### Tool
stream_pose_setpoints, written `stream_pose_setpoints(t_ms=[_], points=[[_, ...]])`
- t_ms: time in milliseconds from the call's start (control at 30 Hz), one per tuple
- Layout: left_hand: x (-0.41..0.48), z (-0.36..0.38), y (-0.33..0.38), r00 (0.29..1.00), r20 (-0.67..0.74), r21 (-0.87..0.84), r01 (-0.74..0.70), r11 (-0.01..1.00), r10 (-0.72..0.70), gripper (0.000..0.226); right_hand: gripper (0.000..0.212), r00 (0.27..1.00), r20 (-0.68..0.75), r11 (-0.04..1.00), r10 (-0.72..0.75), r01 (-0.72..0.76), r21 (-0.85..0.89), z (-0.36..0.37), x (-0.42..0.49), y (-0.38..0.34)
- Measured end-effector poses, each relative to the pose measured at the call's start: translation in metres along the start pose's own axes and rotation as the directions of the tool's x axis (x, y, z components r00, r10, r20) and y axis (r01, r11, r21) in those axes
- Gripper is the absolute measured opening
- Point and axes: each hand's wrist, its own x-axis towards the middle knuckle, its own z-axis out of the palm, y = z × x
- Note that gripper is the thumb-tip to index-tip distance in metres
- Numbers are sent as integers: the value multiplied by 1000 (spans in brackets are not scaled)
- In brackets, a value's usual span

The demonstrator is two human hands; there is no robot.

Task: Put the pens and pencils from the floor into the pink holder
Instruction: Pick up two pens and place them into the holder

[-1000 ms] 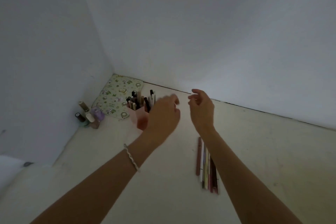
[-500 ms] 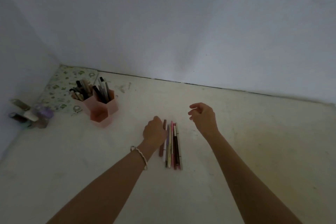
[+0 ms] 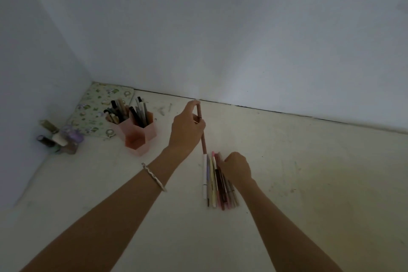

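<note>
My left hand (image 3: pixel 187 130) grips a brown pencil (image 3: pixel 203 143), lifted off the floor and tilted almost upright, to the right of the pink holder (image 3: pixel 138 133). The holder is a cluster of hexagonal cups near the corner, with several pens and pencils standing in it. A row of several pens and pencils (image 3: pixel 217 183) lies on the floor below the lifted pencil. My right hand (image 3: pixel 236 168) rests on the right side of that row with its fingers curled onto the pens. Whether it has a firm hold of one is hidden by the fingers.
A patterned flat pouch (image 3: pixel 97 110) lies in the corner behind the holder. Several small bottles (image 3: pixel 59 139) stand against the left wall. White walls close the left and back sides. The pale floor (image 3: pixel 309 183) stretches to the right.
My left hand went from the holder to the row of pens and lifted the brown pencil. My right hand came down onto the row on the floor.
</note>
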Motion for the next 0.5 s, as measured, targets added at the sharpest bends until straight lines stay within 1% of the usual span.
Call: stream_pose_setpoints(t_ms=[67, 167, 200, 267, 300, 367, 433, 500], points=[[2, -14, 2, 996, -75, -8, -39, 999, 39, 44, 40, 1000, -6, 1000, -12, 12, 22, -7, 2, -4], [10, -43, 4, 982, -178, -30, -77, 997, 71, 44, 30, 996, -42, 996, -81, 82, 29, -23, 7, -11], [13, -55, 5, 973, -214, -26, -96, 995, 89, 44, 24, 991, -78, 992, -105, 110, 59, -30, 8, -16], [22, -82, 3, 942, -305, 22, -142, 990, 142, 44, 8, 980, -169, 966, -101, 138, 218, -46, 11, -31], [27, -96, 1, 922, -350, 64, -152, 986, 165, 43, 14, 976, -200, 934, -87, 150, 323, -53, 11, -41], [34, -121, -6, 893, -406, 165, -135, 977, 192, 43, 33, 967, -232, 836, -104, 211, 507, -63, 10, -60], [38, -134, -17, 895, -403, 240, -99, 966, 192, 42, 36, 948, -287, 749, -140, 291, 596, -66, 6, -81], [38, -136, -28, 918, -347, 290, -89, 953, 192, 40, 33, 928, -339, 672, -157, 351, 651, -64, -1, -100]])
